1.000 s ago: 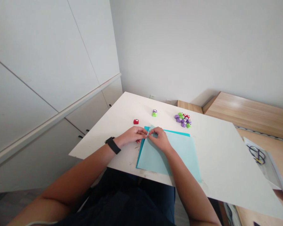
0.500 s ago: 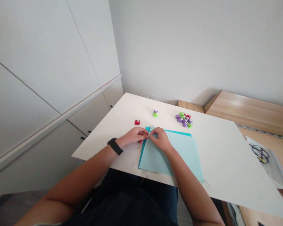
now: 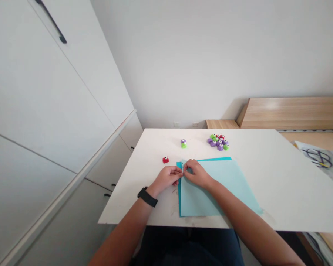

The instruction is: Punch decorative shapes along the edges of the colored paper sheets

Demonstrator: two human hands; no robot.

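A light blue sheet of paper (image 3: 205, 199) lies over a darker teal sheet (image 3: 222, 159), whose top and left edges stick out. At the upper left corner of the light blue paper, my left hand (image 3: 168, 177) pinches its edge with thumb and fingertips. My right hand (image 3: 197, 173) is closed beside it, its fingertips pinching the same corner. Small dark marks or holes show along that corner strip; the fingers hide part of it. Just beyond my left hand sits a small red craft punch (image 3: 165, 160) with a white button.
Farther back stand a purple punch (image 3: 183, 140) and a green punch (image 3: 184, 145), touching. To their right is a cluster of several punches (image 3: 218, 143) in purple, green and red. White cabinets (image 3: 58, 111) flank the white table (image 3: 280, 177); a clear bag (image 3: 322, 159) lies at right.
The camera view has levelled and shifted, so the table appears straighter and lower. Both hands stay at the paper's corner, with only slight finger movement.
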